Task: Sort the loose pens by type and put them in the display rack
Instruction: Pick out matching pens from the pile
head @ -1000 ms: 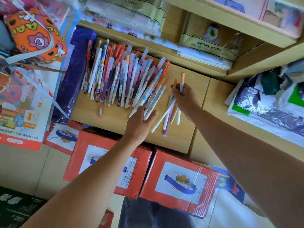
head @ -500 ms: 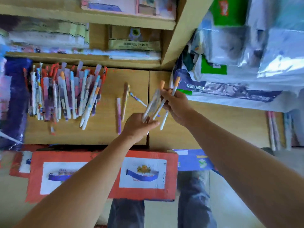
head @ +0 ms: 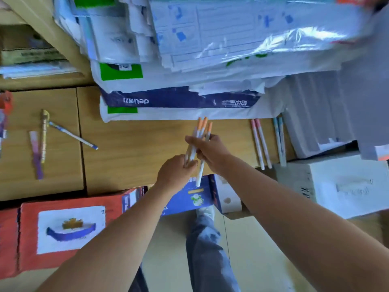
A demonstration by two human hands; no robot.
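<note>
My two hands hold a small bunch of white pens with orange caps above the wooden shelf. My left hand grips the lower ends of the bunch. My right hand grips it higher up, and one pen hangs down below that hand. Two pink-capped pens and two blue-capped pens lie side by side on the shelf to the right. At the left lie a blue-tipped white pen, a yellowish pen and a purple pen.
Stacked paper reams in plastic wrap sit at the back of the shelf. Red cartons and a blue box stand on the floor below, a white box at the right. My trouser leg shows between the arms.
The view has swung right, away from the big pile of pens. Both hands carried the orange-capped bunch rightward along the shelf, and the pink and blue pairs have come into sight.
</note>
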